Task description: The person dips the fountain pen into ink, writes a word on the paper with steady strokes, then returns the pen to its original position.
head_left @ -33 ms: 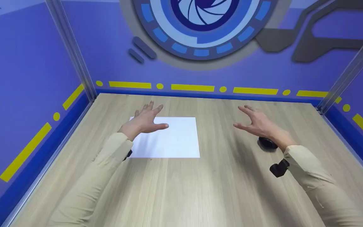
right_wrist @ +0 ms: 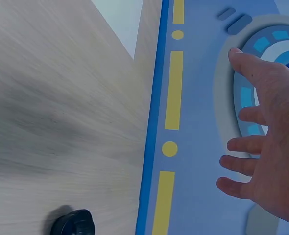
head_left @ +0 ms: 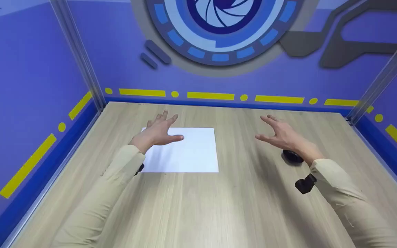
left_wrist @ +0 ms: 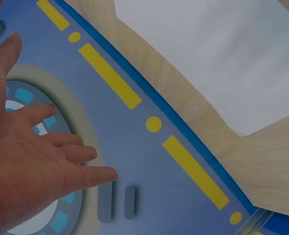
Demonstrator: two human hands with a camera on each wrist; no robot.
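A white sheet of paper (head_left: 191,155) lies flat on the wooden table, left of the middle. My left hand (head_left: 157,132) hovers above its left part, fingers spread and thumb pointing right, holding nothing. In the left wrist view the same hand (left_wrist: 32,161) shows its separated fingers, with the paper (left_wrist: 232,58) off to the upper right. My right hand (head_left: 279,134) is raised over the right side of the table, thumb apart from the fingers and nothing between them. A small round black object (head_left: 292,157) sits on the table below the right wrist, partly covered by it.
The wooden table (head_left: 198,206) is enclosed by blue panels (head_left: 122,62) with yellow dashes at the back and both sides. Metal corner posts (head_left: 81,55) rise at the back corners. A black wrist-worn camera (head_left: 305,184) hangs beneath the right cuff.
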